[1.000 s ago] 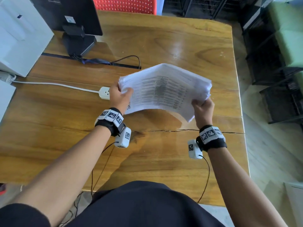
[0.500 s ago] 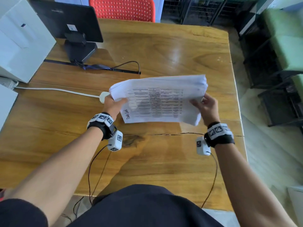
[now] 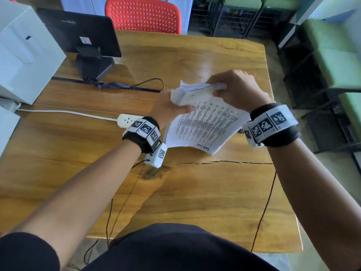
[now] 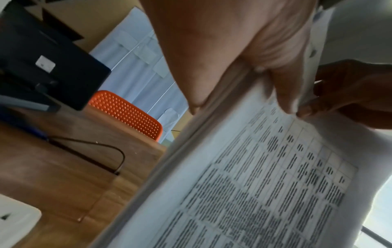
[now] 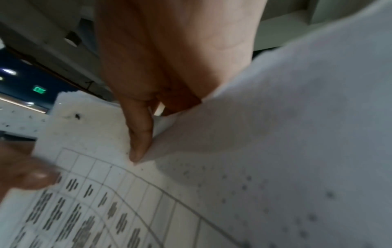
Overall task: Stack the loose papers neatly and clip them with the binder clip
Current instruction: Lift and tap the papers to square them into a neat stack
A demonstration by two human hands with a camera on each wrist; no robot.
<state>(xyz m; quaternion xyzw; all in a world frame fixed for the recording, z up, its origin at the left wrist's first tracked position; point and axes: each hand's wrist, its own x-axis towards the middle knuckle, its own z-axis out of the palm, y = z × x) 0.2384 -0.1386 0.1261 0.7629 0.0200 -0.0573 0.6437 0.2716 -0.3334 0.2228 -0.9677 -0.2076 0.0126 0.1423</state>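
Nearest the person, the front stretch of the wooden tabletop [image 3: 195, 202] is crossed by a long crack running toward its right edge, and two thin dark cables hang over its near edge. Above that crack, the stack of papers [image 3: 203, 126] is held off the tabletop in the air, over the right half and about midway between the near and far edges. The sheets hang with the printed table facing up toward the person, their lower corner dangling free while the upper edges are bunched and uneven.

The left hand [image 3: 168, 110] grips the stack at its upper left, thumb [image 3: 185, 109] lying across the printed face and the fingers hidden behind the sheets; the left wrist view shows the thumb and a finger [image 4: 284, 94] pinching the edge of the pile. The right hand [image 3: 236, 90] closes over the top edge from above, fingers curled around the bunched sheets, and the right wrist view shows a fingertip [image 5: 139, 151] pressing a fold in the top page.

Just left of the left wrist lies a white power strip [image 3: 128, 120], its cord trailing toward the left edge. Farther back, by the far left corner, a dark monitor [image 3: 78, 32] stands beside a white box [image 3: 23, 55]. Beyond the far edge is a red chair [image 3: 143, 15].
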